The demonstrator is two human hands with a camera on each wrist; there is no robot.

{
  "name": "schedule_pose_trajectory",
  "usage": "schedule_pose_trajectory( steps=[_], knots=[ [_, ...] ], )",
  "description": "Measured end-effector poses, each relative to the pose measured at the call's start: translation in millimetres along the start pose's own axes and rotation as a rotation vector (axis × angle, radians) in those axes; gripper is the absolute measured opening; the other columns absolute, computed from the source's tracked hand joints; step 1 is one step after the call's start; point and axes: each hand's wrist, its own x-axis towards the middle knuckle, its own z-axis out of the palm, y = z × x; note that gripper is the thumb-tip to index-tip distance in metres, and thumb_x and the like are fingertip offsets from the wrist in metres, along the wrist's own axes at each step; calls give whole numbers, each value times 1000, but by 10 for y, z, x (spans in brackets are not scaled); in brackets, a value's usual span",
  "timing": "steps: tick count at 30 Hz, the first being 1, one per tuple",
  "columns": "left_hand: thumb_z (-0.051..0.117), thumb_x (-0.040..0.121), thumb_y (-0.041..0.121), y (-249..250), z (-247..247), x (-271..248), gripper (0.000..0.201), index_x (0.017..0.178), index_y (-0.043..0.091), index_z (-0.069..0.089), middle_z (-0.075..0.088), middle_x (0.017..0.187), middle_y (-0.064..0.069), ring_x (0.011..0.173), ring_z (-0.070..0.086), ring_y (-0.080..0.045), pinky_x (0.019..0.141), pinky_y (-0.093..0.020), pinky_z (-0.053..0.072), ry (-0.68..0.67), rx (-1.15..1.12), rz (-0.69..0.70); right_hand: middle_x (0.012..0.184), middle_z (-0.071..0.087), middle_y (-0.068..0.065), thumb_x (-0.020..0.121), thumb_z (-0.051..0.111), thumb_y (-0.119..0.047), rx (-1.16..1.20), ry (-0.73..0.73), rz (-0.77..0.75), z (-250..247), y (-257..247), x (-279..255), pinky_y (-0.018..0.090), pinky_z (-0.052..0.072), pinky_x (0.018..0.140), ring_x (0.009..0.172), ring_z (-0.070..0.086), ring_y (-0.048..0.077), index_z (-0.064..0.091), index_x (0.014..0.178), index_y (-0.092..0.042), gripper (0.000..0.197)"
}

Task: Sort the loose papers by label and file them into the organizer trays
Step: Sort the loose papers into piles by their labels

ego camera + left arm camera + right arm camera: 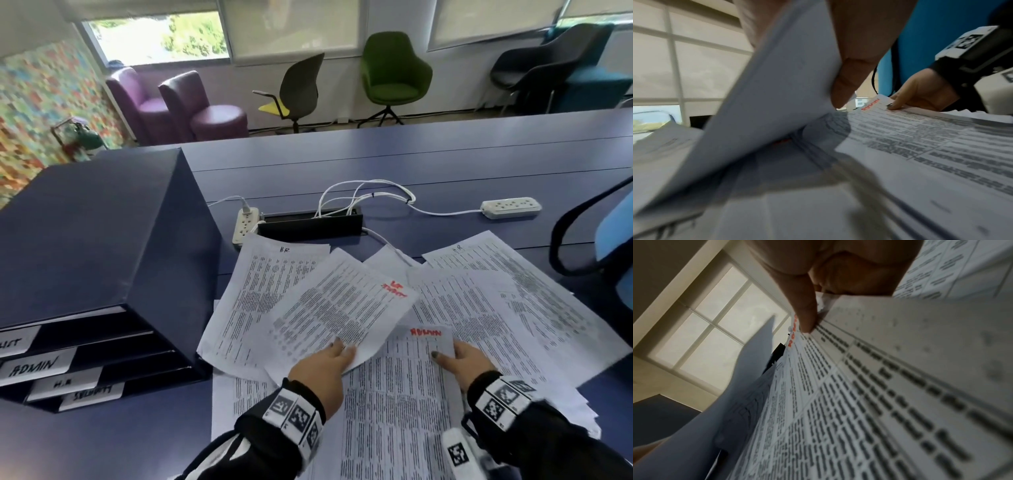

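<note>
Papers (479,308) strewn beside organizer (102,260) | left hand (322,370) pinches sheet (342,308) | right hand (469,365) pinches ADMIN sheet (404,377)

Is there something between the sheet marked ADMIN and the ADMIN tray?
Yes. The sheet that the left hand lifts overlaps the ADMIN sheet, and more sheets lie toward the ADMIN tray.

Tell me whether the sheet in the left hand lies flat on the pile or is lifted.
Lifted. The left hand pinches the red-labelled sheet at its near edge; in the left wrist view it curves up off the pile.
</note>
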Motion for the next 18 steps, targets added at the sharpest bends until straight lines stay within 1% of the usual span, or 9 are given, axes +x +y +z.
schedule_pose_trajectory(
  steps=[3, 5, 7, 8, 9, 11, 14, 16, 18],
  knots=[
    [39, 96, 11, 24, 69, 3, 51, 140, 36, 36, 38, 149, 6, 119, 55, -26, 96, -42, 50, -46, 82, 47, 88, 66, 1, 88, 60, -16, 16, -10, 11, 0, -5, -5, 48, 48, 93, 90, 62, 25, 60, 100, -16, 12],
    [35, 99, 36, 53, 106, -23, 36, 134, 35, 47, 54, 136, 2, 114, 59, -25, 94, -42, 51, -125, 124, 92, 89, 67, 2, 88, 60, -18, 20, -12, 15, -2, -7, -8, 49, 48, 91, 90, 63, 26, 60, 101, -16, 13],
    [27, 93, 62, 70, 131, -40, 52, 129, 33, 53, 58, 131, 3, 111, 60, -23, 94, -42, 50, -194, 101, 103, 91, 67, 3, 88, 60, -19, 28, -12, 11, -14, -6, -15, 45, 48, 90, 89, 63, 26, 60, 103, -16, 16],
    [28, 91, 67, 68, 120, -43, 57, 128, 33, 54, 60, 128, 6, 108, 62, -20, 93, -41, 50, -193, 31, 91, 91, 66, 4, 88, 61, -18, 43, -8, 4, -18, -5, -16, 43, 48, 88, 89, 62, 25, 60, 104, -15, 16],
    [31, 91, 65, 55, 95, -38, 54, 128, 34, 55, 61, 126, 8, 107, 62, -17, 93, -38, 51, -146, -52, 83, 91, 65, 4, 87, 61, -17, 65, 1, 7, -21, -8, -15, 41, 47, 87, 88, 61, 25, 60, 103, -15, 16],
    [43, 93, 53, -28, 16, 13, 42, 130, 35, 50, 55, 131, 11, 117, 52, -10, 102, -35, 45, 103, -176, 87, 89, 65, 6, 86, 63, -13, 139, 3, 11, -27, -27, -27, 40, 46, 84, 84, 60, 25, 59, 102, -14, 17],
    [56, 88, 42, -267, -145, 114, 61, 142, 36, 28, 30, 148, 10, 138, 27, -12, 117, -34, 24, 464, -274, -95, 91, 68, 12, 73, 76, -21, 279, -31, 25, -40, -15, -27, 48, 49, 84, 84, 63, 30, 64, 99, -10, 31],
    [60, 84, 46, -427, -287, 128, 80, 148, 32, 13, 17, 154, 4, 143, 17, -17, 116, -36, 16, 488, -318, -252, 91, 69, 15, 69, 78, -25, 326, -50, 16, -56, -10, -38, 52, 49, 86, 87, 63, 34, 64, 106, -8, 43],
    [64, 81, 49, -546, -404, 95, 88, 149, 25, 14, 25, 153, -1, 140, 26, -21, 113, -40, 25, 414, -449, -350, 85, 71, 13, 62, 83, -33, 359, -83, -15, -62, -14, -51, 48, 51, 81, 83, 64, 33, 64, 107, -7, 56]
  ],
)
